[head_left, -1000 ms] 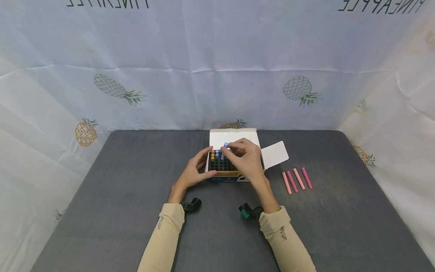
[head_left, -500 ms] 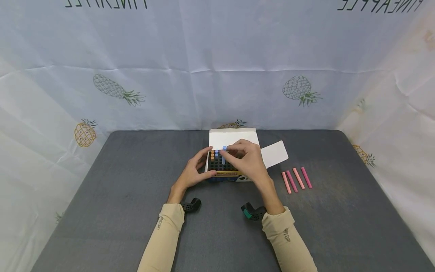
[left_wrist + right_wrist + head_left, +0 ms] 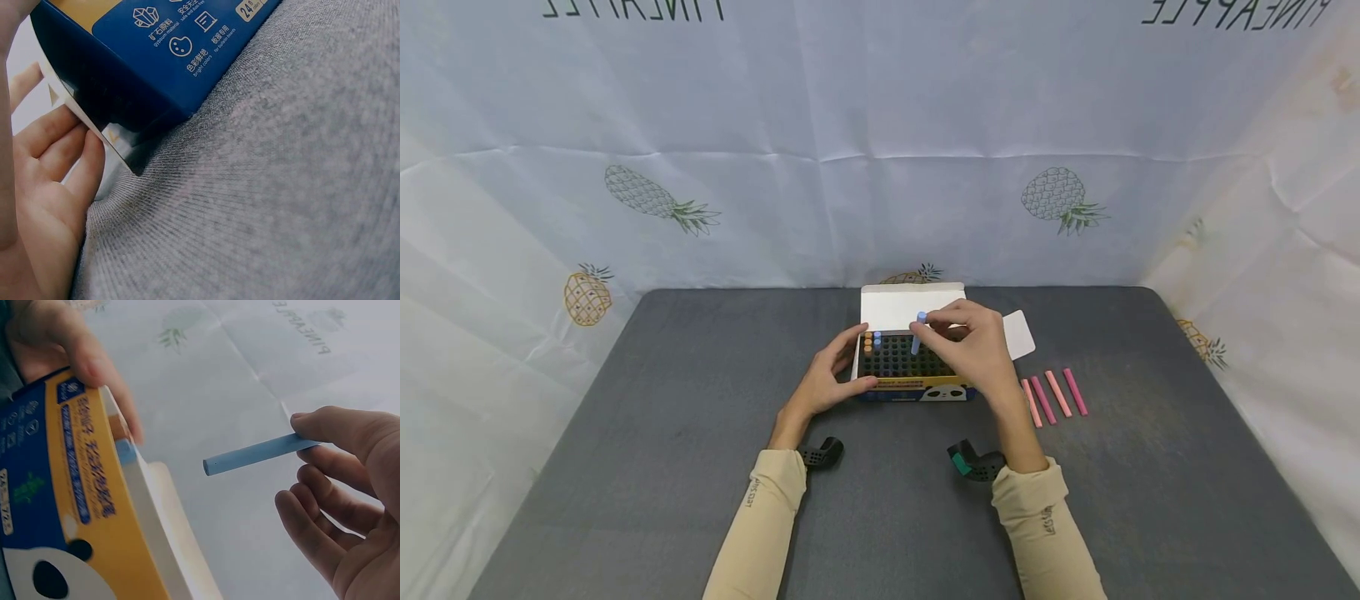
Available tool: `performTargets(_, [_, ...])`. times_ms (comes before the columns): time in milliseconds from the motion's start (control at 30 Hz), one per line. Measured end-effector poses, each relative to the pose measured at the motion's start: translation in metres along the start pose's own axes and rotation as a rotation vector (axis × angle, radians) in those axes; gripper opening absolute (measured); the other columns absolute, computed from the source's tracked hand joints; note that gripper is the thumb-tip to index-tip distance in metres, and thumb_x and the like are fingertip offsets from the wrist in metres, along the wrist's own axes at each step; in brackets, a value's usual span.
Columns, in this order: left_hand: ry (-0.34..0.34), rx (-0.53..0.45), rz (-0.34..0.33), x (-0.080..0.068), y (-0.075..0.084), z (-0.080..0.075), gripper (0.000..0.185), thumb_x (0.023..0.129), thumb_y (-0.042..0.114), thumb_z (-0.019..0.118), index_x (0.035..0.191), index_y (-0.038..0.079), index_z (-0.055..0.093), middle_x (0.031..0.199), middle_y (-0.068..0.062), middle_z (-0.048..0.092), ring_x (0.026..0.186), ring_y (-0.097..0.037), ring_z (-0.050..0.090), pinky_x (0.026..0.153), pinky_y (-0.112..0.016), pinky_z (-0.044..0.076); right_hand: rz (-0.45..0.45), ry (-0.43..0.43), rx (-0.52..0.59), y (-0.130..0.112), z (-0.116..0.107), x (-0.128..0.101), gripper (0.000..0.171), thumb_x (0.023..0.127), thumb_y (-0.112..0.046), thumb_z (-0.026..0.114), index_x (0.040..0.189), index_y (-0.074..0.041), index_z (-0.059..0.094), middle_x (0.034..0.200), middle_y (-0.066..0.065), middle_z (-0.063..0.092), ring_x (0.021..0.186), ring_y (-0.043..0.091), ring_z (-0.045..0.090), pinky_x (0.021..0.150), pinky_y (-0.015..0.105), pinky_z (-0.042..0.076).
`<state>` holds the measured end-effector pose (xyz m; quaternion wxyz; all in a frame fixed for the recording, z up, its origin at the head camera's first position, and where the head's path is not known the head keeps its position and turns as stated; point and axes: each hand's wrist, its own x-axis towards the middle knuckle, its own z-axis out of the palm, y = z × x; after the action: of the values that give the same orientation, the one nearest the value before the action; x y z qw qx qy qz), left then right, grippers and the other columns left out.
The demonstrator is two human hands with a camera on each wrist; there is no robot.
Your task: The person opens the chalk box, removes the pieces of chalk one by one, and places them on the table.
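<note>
A blue chalk stick [image 3: 250, 455] is pinched between the thumb and index finger of my right hand [image 3: 976, 343], tilted above the holder's holes. The open chalk box [image 3: 913, 384], yellow and dark blue with a panda face, stands upright with its white lid [image 3: 910, 307] folded back. Inside is a black holder [image 3: 895, 360] with rows of round holes. Orange chalks [image 3: 868, 342] and blue chalks [image 3: 877, 340] stand in its back left corner. My left hand [image 3: 822, 385] holds the box's left end, thumb at the front corner, fingers against the side flap [image 3: 81, 112].
Several pink chalk sticks [image 3: 1052, 397], light and dark, lie side by side on the grey table [image 3: 700, 433], right of the box. A white side flap [image 3: 1019, 335] sticks out at the right. Behind the table hangs a white pineapple-print cloth [image 3: 880, 208].
My right hand first lowers the blue chalk slightly toward the holder, then lifts it and shifts right over other holes. My left hand stays on the box.
</note>
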<state>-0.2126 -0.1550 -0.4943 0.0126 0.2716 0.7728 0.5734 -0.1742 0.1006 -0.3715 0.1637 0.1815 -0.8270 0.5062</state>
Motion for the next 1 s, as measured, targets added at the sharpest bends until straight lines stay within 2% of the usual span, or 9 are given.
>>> performTargets(133, [0.005,-0.003,0.002,0.0,0.002,0.0,0.082,0.09,0.038,0.079,0.159,0.025,0.038,0.161,-0.013,0.042,0.146,-0.037,0.045,0.118,-0.058,0.041,0.019,0.026,-0.018,0.002,-0.008,-0.001,0.014,0.089,-0.013,0.081,0.098,-0.002,0.082,0.091,0.014,0.071,0.082,0.014,0.067,0.078,0.025,0.063])
performTargets(533, [0.002,0.009,0.004,-0.002,0.004,0.001,0.082,0.09,0.037,0.079,0.159,0.026,0.037,0.163,-0.011,0.04,0.147,-0.036,0.043,0.119,-0.058,0.04,0.037,0.093,-0.012,0.006,-0.028,-0.001,0.016,0.087,-0.009,0.082,0.096,0.004,0.08,0.094,0.019,0.072,0.076,-0.003,0.062,0.074,0.014,0.059])
performTargets(733, [0.002,0.004,0.002,-0.001,0.003,0.001,0.081,0.09,0.034,0.079,0.159,0.025,0.037,0.163,-0.012,0.039,0.148,-0.036,0.043,0.119,-0.059,0.04,0.054,0.115,-0.035,0.009,-0.036,-0.002,0.016,0.086,-0.009,0.082,0.097,0.004,0.08,0.095,0.018,0.072,0.077,-0.006,0.061,0.073,0.01,0.056])
performTargets(1000, [0.001,-0.007,-0.009,0.0,0.003,0.0,0.082,0.09,0.038,0.079,0.159,0.026,0.037,0.163,-0.011,0.039,0.148,-0.035,0.043,0.119,-0.057,0.04,0.07,0.119,-0.03,0.012,-0.041,-0.003,0.017,0.088,-0.01,0.081,0.098,0.003,0.08,0.095,0.018,0.072,0.079,-0.005,0.061,0.073,0.012,0.057])
